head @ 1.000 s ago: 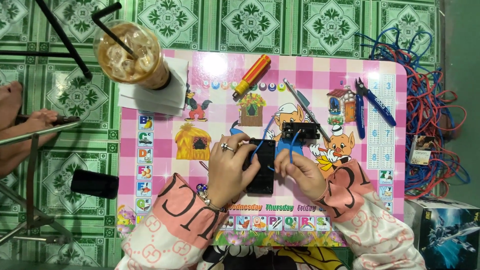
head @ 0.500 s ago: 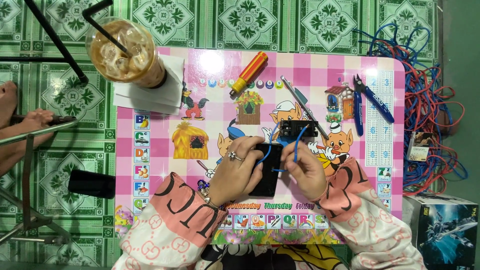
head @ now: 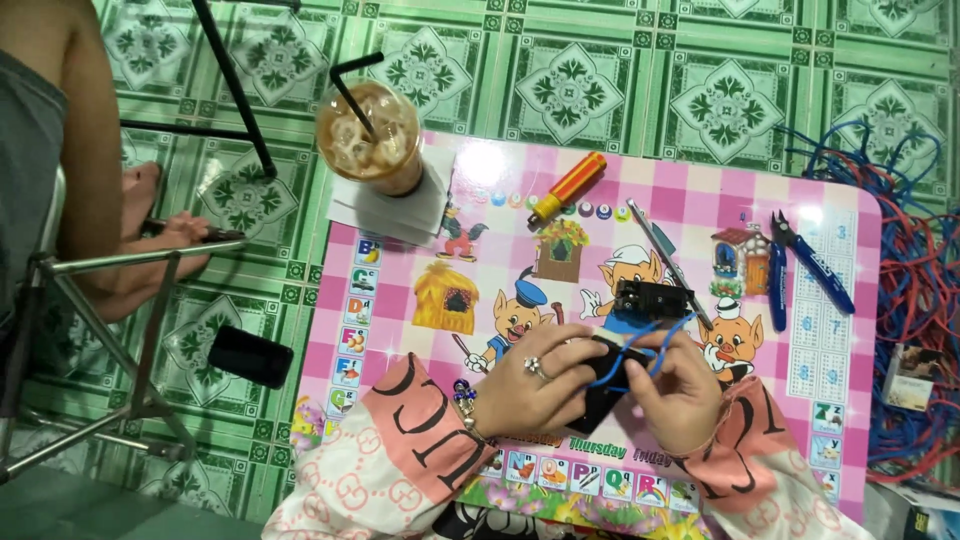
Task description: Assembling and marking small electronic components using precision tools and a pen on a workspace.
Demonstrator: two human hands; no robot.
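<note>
Since before, our hands have shifted slightly rightward; left hand [head: 530, 385] and right hand [head: 680, 390] pinch the black part [head: 603, 385] and blue wire [head: 655, 350] between them.

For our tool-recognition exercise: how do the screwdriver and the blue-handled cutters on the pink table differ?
The screwdriver has one orange-and-yellow handle; the cutters have two blue handles. The screwdriver lies near the iced drink; the cutters lie by the table's right edge, handles spread. Both rest untouched, away from both hands.

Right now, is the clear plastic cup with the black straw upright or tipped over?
Upright. The clear plastic cup stands on white paper at the pink table's corner, nearly full of milky iced coffee.
</note>
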